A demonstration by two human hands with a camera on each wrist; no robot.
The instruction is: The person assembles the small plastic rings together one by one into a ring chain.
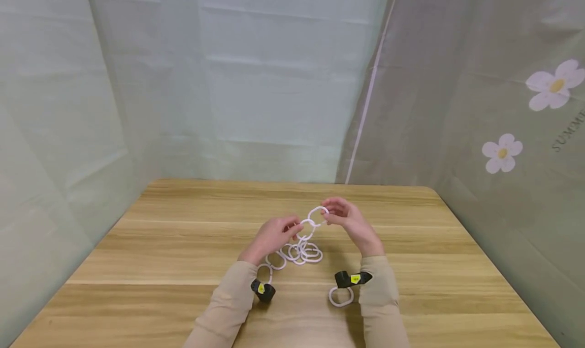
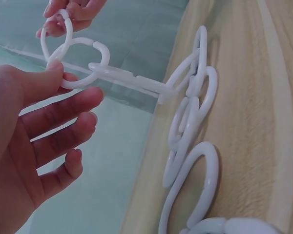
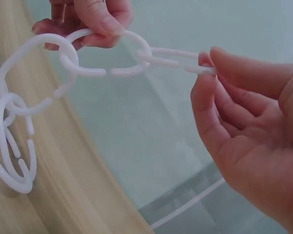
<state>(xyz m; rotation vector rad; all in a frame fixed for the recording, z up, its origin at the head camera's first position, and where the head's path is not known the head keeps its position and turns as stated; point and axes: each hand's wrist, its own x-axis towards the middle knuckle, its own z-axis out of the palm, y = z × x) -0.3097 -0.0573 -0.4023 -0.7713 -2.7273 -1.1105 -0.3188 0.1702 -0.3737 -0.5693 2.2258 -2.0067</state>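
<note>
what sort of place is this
Probably a makeshift indoor work corner. A wooden table stands with pale cloth hanging behind it and on both sides, and the cloth on the right has printed flowers.

The left forearm [image 1: 226, 299], in a beige sleeve, slants inward over the bench [image 1: 151, 266], while the right forearm [image 1: 383, 297], sleeved alike, runs more directly toward the far edge. The left grip [image 1: 272, 236] and the right grip [image 1: 351, 223] are raised near each other between the left and right edges, the right one slightly closer to the far edge. The left pinches with thumb and index finger, three fingers loosely bent and spread; the right, turned inward, pinches likewise, its other fingers bent behind.
</note>
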